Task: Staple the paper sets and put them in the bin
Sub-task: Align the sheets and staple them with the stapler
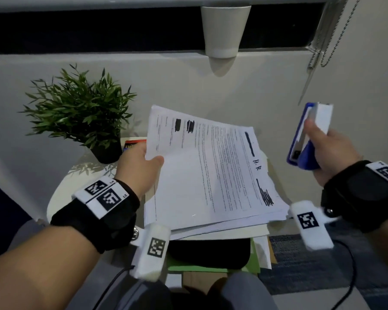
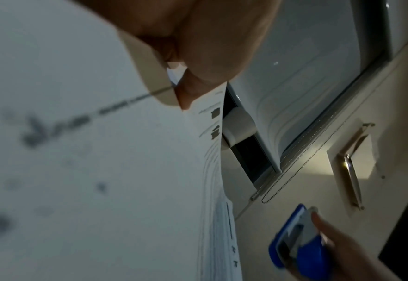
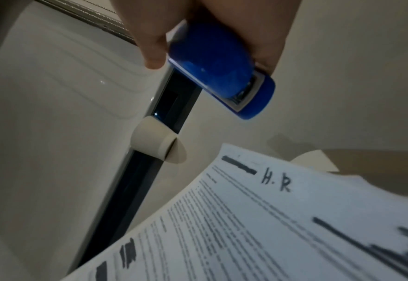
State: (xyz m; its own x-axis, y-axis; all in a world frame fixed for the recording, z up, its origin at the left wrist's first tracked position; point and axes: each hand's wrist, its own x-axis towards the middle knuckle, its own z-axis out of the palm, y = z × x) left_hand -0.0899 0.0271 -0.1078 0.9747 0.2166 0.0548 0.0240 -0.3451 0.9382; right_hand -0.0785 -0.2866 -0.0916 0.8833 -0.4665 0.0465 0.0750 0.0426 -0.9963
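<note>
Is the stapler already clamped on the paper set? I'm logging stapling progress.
No, the right hand holds the stapler clear of the paper set.

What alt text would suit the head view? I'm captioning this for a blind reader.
A person's left hand holds up a paper set marked "H.R", while the right hand grips a blue stapler beside it, apart. A potted plant stands behind on the left.

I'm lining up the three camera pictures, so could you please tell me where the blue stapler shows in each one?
Head: blue stapler at right, gripped by the right hand.
Left wrist: lower right.
Right wrist: top centre.
Shared landmark: white cup on the window ledge.
</note>
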